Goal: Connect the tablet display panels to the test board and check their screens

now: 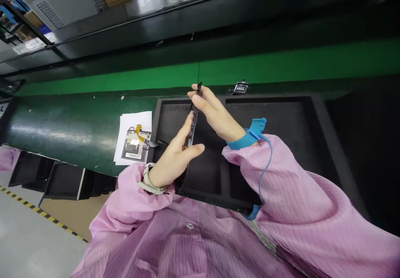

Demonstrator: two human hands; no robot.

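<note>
A thin black panel [193, 126], seen nearly edge-on with small parts along its side, stands upright between my hands over a black divided tray [209, 178]. My left hand [176, 155] holds the panel from the left, its thumb stretched to the right. At the far end, my right hand [212, 109] grips the panel's upper part between thumb and fingers. Left of the tray, a circuit board [135, 146] with an amber ribbon cable [139, 132] lies on white paper [143, 118]. A dark cable [152, 144] runs from the board toward my left hand.
A blue wrist strap [246, 140] with a cord is around my right wrist. A small metal device [240, 87] sits beyond the tray. Behind the green bench [78, 111] runs a green strip [281, 65]. Black bins [64, 180] stand below at left.
</note>
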